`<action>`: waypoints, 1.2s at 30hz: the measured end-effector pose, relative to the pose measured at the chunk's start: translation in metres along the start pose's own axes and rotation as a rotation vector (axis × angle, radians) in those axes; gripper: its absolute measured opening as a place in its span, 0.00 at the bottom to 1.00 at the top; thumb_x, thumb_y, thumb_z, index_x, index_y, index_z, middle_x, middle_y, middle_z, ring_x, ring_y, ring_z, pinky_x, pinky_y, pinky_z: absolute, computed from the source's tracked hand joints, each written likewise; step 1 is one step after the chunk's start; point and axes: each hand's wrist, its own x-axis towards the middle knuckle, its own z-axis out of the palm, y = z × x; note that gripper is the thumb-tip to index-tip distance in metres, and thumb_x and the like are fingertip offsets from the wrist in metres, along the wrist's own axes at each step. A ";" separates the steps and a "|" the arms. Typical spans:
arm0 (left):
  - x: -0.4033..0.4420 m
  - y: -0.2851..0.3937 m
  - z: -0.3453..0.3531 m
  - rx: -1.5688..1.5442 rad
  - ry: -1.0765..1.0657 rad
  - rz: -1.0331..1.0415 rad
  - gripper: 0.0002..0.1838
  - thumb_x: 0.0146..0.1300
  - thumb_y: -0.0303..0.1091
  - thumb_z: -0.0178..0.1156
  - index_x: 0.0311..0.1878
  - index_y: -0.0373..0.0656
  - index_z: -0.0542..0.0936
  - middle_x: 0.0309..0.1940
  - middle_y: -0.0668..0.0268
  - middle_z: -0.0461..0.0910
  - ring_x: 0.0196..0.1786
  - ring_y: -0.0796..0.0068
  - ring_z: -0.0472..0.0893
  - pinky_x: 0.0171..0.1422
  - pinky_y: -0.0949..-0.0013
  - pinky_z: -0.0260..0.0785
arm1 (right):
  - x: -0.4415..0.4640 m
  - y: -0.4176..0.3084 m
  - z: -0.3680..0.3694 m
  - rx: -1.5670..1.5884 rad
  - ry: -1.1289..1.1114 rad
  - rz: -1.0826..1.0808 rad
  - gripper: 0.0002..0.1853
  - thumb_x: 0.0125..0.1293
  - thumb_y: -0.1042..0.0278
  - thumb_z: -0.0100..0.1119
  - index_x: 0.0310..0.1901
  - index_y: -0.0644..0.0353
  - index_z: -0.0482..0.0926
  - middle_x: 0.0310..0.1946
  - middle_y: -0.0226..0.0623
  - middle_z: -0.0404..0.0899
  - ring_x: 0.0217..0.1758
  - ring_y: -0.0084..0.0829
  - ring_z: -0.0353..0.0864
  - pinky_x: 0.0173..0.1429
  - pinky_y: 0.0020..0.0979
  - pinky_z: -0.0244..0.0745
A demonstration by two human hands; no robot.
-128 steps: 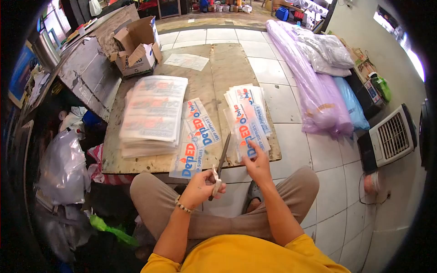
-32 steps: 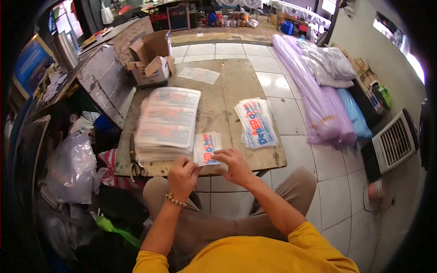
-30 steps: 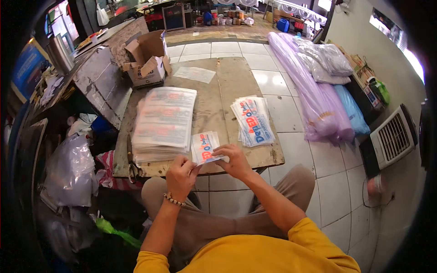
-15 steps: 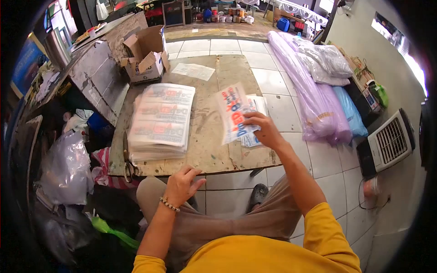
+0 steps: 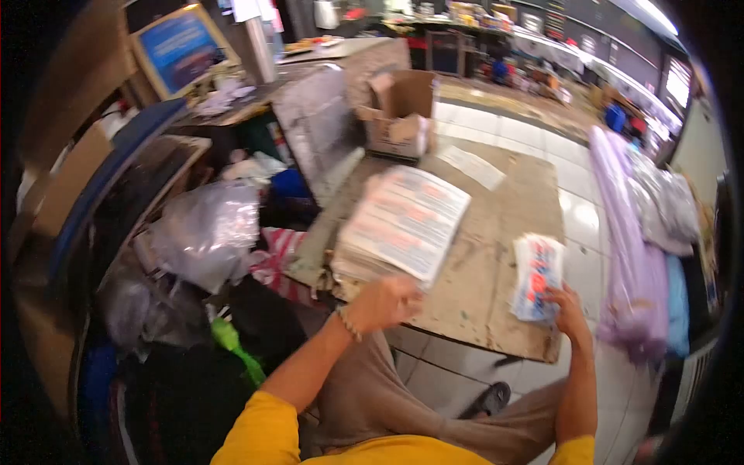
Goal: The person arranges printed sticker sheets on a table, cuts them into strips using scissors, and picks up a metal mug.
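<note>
On the right of the worn wooden table lies a small pile of printed plastic bags (image 5: 536,267) with red and blue lettering. My right hand (image 5: 570,311) is at the pile's right edge, its bent fingers over the top bag and seemingly still gripping it. A taller, thick stack of printed plastic sheets (image 5: 415,221) lies to the left. Just in front of that stack's near edge is my left hand (image 5: 384,304), wearing a beaded bracelet. Its fingers look curled but are smeared by motion, and I cannot make out anything in them.
An open cardboard box (image 5: 399,116) stands at the table's back left, near a flat printed sheet (image 5: 473,165). Clear plastic bags (image 5: 205,229) are heaped left of the table (image 5: 473,287). Long purple-wrapped rolls (image 5: 632,263) lie on the floor at right.
My view has swung left. My right hand has lowered the printed plastic bag from a tilted position onto the small pile. My left hand has moved closer to the tall stack's near edge.
</note>
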 end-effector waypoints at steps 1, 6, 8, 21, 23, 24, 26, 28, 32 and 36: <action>0.015 0.001 -0.038 0.041 0.124 -0.032 0.11 0.59 0.37 0.70 0.39 0.42 0.84 0.34 0.60 0.83 0.35 0.63 0.83 0.42 0.64 0.76 | 0.001 -0.003 -0.005 -0.014 -0.052 0.036 0.26 0.49 0.88 0.58 0.45 0.48 0.89 0.61 0.38 0.80 0.74 0.57 0.63 0.72 0.47 0.62; 0.095 -0.031 -0.204 0.198 0.594 -0.069 0.09 0.60 0.35 0.69 0.40 0.41 0.86 0.33 0.65 0.87 0.34 0.76 0.83 0.37 0.72 0.74 | 0.000 -0.013 -0.016 0.161 0.012 0.121 0.28 0.47 0.94 0.48 0.43 0.53 0.88 0.64 0.45 0.77 0.76 0.55 0.61 0.77 0.47 0.56; 0.123 -0.069 -0.256 0.292 0.652 -0.263 0.16 0.57 0.41 0.70 0.43 0.40 0.86 0.39 0.56 0.87 0.42 0.66 0.88 0.47 0.65 0.79 | -0.002 -0.015 -0.018 0.195 0.110 0.112 0.22 0.49 0.93 0.50 0.40 0.58 0.86 0.61 0.49 0.78 0.73 0.54 0.66 0.75 0.47 0.61; 0.181 -0.275 -0.443 0.848 0.873 -0.653 0.40 0.48 0.59 0.74 0.53 0.32 0.77 0.50 0.43 0.82 0.55 0.47 0.82 0.61 0.55 0.74 | 0.040 -0.120 0.029 0.286 0.144 -0.022 0.04 0.55 0.71 0.71 0.29 0.59 0.86 0.20 0.38 0.82 0.24 0.35 0.82 0.30 0.34 0.74; 0.191 -0.290 -0.456 0.837 0.941 -0.643 0.47 0.46 0.59 0.75 0.59 0.30 0.73 0.55 0.40 0.79 0.59 0.45 0.80 0.63 0.54 0.72 | 0.051 -0.131 0.042 0.314 0.067 -0.081 0.04 0.54 0.69 0.72 0.28 0.58 0.86 0.19 0.37 0.81 0.23 0.34 0.82 0.29 0.34 0.74; 0.196 -0.290 -0.457 0.833 0.937 -0.696 0.48 0.45 0.60 0.75 0.60 0.30 0.72 0.56 0.40 0.78 0.59 0.45 0.79 0.64 0.54 0.72 | 0.053 -0.132 0.052 0.330 0.028 -0.120 0.05 0.54 0.69 0.73 0.27 0.57 0.86 0.18 0.37 0.81 0.22 0.34 0.82 0.29 0.34 0.74; 0.205 -0.305 -0.470 0.792 0.941 -0.784 0.53 0.43 0.62 0.76 0.62 0.31 0.69 0.58 0.41 0.78 0.62 0.45 0.77 0.67 0.55 0.70 | 0.052 -0.129 0.068 0.349 -0.039 -0.162 0.06 0.54 0.67 0.74 0.26 0.57 0.86 0.18 0.36 0.82 0.22 0.34 0.82 0.29 0.34 0.74; 0.212 -0.311 -0.474 0.717 0.973 -0.797 0.55 0.41 0.64 0.77 0.63 0.31 0.68 0.59 0.42 0.77 0.63 0.46 0.77 0.69 0.56 0.68 | 0.055 -0.128 0.077 0.355 -0.087 -0.166 0.08 0.53 0.64 0.74 0.26 0.58 0.86 0.19 0.37 0.82 0.22 0.33 0.82 0.28 0.34 0.74; 0.220 -0.353 -0.497 0.478 1.032 -0.826 0.64 0.36 0.63 0.80 0.67 0.27 0.61 0.65 0.41 0.72 0.67 0.48 0.74 0.73 0.59 0.64 | 0.065 -0.142 0.071 0.452 -0.121 0.013 0.08 0.52 0.64 0.74 0.26 0.58 0.88 0.17 0.36 0.81 0.19 0.30 0.81 0.25 0.30 0.74; 0.226 -0.397 -0.524 0.400 1.080 -0.639 0.67 0.31 0.62 0.83 0.66 0.22 0.61 0.64 0.43 0.73 0.66 0.51 0.75 0.71 0.60 0.66 | 0.077 -0.157 0.061 0.489 -0.179 0.128 0.10 0.52 0.62 0.74 0.27 0.59 0.88 0.17 0.38 0.80 0.18 0.31 0.80 0.25 0.30 0.73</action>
